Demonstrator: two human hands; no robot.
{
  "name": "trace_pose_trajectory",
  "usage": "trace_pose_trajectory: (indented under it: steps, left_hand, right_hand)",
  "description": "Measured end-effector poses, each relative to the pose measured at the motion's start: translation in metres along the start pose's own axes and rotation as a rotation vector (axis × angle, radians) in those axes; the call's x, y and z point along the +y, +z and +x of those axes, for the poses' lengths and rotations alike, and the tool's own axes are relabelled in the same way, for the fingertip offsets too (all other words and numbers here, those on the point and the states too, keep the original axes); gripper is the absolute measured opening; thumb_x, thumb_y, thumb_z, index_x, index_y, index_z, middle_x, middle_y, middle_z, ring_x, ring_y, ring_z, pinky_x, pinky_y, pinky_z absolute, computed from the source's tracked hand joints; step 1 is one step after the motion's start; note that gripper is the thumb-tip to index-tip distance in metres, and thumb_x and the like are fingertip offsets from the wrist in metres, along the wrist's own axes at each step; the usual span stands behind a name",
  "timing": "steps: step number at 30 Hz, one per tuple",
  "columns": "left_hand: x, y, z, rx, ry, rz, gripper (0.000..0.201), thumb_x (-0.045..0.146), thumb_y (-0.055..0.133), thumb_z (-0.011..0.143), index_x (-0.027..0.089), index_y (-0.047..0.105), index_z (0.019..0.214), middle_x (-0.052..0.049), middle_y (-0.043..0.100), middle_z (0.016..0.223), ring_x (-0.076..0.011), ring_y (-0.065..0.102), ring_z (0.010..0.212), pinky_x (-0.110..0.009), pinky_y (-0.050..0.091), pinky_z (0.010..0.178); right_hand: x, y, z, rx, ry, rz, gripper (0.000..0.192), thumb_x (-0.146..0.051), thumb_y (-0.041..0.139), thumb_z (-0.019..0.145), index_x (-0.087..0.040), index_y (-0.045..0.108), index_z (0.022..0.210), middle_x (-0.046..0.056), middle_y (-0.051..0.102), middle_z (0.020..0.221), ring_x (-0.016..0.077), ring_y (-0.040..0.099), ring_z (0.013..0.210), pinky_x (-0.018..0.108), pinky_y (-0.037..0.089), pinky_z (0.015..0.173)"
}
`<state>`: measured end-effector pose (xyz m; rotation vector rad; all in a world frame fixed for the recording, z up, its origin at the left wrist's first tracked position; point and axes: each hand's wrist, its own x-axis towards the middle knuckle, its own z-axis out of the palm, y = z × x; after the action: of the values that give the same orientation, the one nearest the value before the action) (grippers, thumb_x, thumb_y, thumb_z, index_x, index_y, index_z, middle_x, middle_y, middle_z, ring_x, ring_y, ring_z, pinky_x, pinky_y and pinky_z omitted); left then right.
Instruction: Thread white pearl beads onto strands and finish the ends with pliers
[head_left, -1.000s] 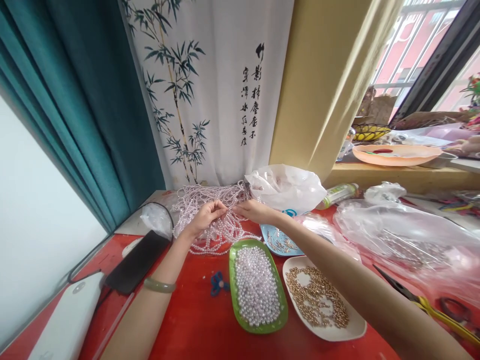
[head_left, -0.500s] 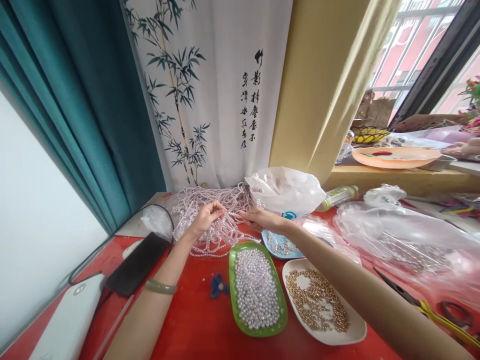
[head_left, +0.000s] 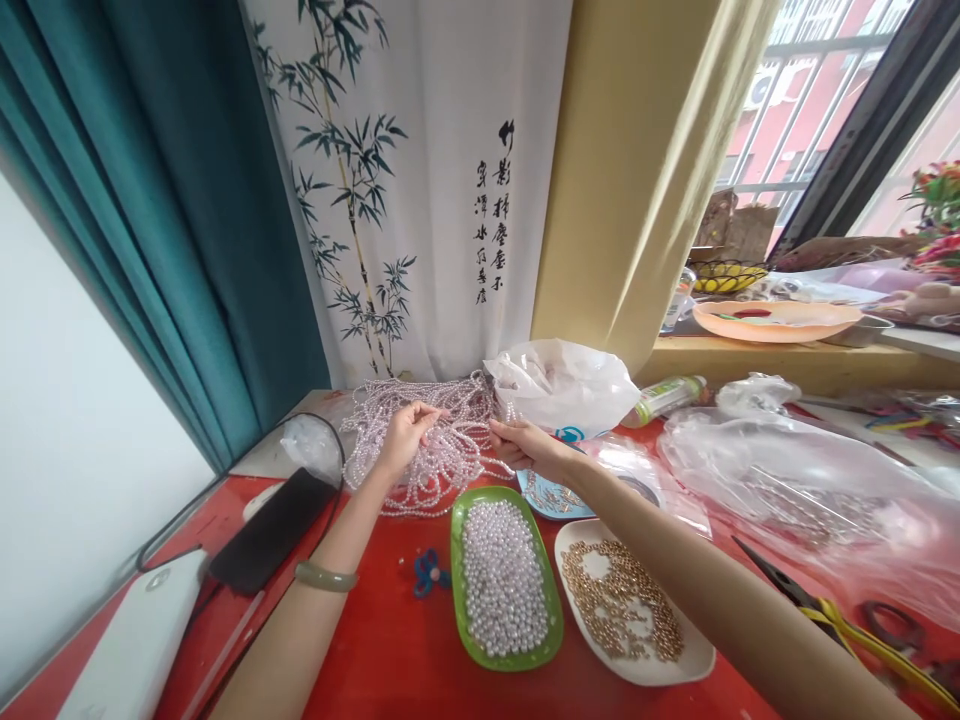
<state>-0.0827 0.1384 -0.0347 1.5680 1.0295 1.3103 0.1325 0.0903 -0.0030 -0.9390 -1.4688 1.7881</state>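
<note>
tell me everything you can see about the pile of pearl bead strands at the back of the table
The pearl bead strands are a tangled heap of many long strings of small, pale pinkish-white, glossy beads, lying in loops on the red table against the bamboo-print curtain. The left hand pinches a strand at the heap's left, the right hand pinches one at its right. A white plastic bag lies against its right edge; the green tray of loose pearls sits just in front.

Bead strands (head_left: 442,440) behind 2 trays (head_left: 459,530)

Bright daylight from the window (head_left: 825,120) at right; sharp centre, edges stretched.
</note>
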Motion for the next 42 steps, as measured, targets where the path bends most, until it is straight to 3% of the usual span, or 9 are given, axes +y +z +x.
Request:
trace_pose_trajectory:
  steps: [3,7,9,14,19,27,35,42]
  left_hand:
    - [0.017,0.005,-0.006,0.088,0.017,-0.011,0.024,0.036,0.058,0.072,0.013,0.058,0.077,-0.006,0.065,0.082,-0.0039,0.036,0.041,-0.019,0.031,0.040]
    - [0.034,0.023,-0.018,-0.080,-0.180,-0.109,0.021,0.032,0.062,0.069,0.012,0.058,0.074,0.000,0.057,0.056,-0.0044,0.037,0.038,-0.017,0.029,0.037]
    - [0.038,0.032,-0.020,-0.103,-0.313,-0.256,0.017,0.027,0.065,0.066,0.012,0.057,0.070,0.002,0.052,0.050,-0.0044,0.041,0.039,-0.016,0.029,0.038]
    - [0.043,0.047,-0.014,-0.012,-0.393,-0.583,0.010,0.012,0.065,0.063,0.010,0.060,0.071,-0.003,0.062,0.068,-0.0015,0.045,0.043,-0.013,0.034,0.041]
    - [0.044,0.057,-0.004,0.166,-0.405,-0.629,0.006,0.003,0.062,0.064,0.008,0.060,0.064,-0.003,0.060,0.060,-0.0038,0.049,0.046,-0.015,0.037,0.044]
    - [0.041,0.074,0.006,0.332,-0.420,-0.712,0.013,-0.003,0.055,0.068,0.009,0.057,0.062,0.000,0.054,0.054,-0.0024,0.044,0.042,-0.016,0.037,0.045]
    - [0.026,0.069,0.022,0.424,-0.399,-0.734,0.015,-0.002,0.054,0.069,0.011,0.056,0.063,0.000,0.054,0.058,-0.0035,0.044,0.046,-0.019,0.040,0.049]
    - [0.024,0.032,0.036,0.484,-0.340,-0.774,0.026,-0.009,0.045,0.069,0.014,0.057,0.065,0.000,0.056,0.066,-0.0014,0.048,0.051,-0.013,0.041,0.050]
  right_hand:
    - [-0.002,0.003,0.004,0.042,-0.063,0.000,0.036,-0.049,0.050,0.078,-0.016,0.042,0.066,-0.010,0.014,0.049,0.0037,0.008,0.042,0.018,0.005,0.038]
    - [-0.007,0.012,0.010,0.053,-0.123,-0.008,0.032,-0.047,0.053,0.076,-0.015,0.048,0.076,-0.010,0.017,0.049,0.0037,0.010,0.041,0.018,0.007,0.037]
    - [-0.009,0.018,0.012,0.068,-0.147,-0.026,0.032,-0.047,0.052,0.076,-0.015,0.050,0.077,-0.010,0.021,0.047,0.0033,0.013,0.039,0.018,0.008,0.036]
    - [-0.004,0.029,0.015,0.128,-0.167,-0.092,0.036,-0.046,0.057,0.073,-0.013,0.050,0.061,-0.008,0.032,0.040,0.0027,0.022,0.036,0.019,0.011,0.035]
    - [0.006,0.035,0.021,0.185,-0.178,-0.021,0.038,-0.050,0.055,0.072,-0.017,0.042,0.060,-0.009,0.028,0.040,0.0024,0.019,0.034,0.019,0.008,0.035]
    - [0.014,0.039,0.022,0.159,-0.122,0.191,0.041,-0.055,0.053,0.070,-0.020,0.033,0.064,-0.012,0.018,0.042,0.0033,0.008,0.036,0.018,0.004,0.034]
    - [0.014,0.042,0.015,0.126,-0.064,0.306,0.043,-0.054,0.053,0.071,-0.019,0.031,0.060,-0.011,0.016,0.042,0.0037,0.008,0.037,0.018,0.003,0.035]
    - [0.027,0.039,-0.001,0.111,-0.038,0.332,0.043,-0.051,0.057,0.069,-0.019,0.030,0.057,-0.010,0.017,0.043,0.0037,0.009,0.038,0.018,0.004,0.036]
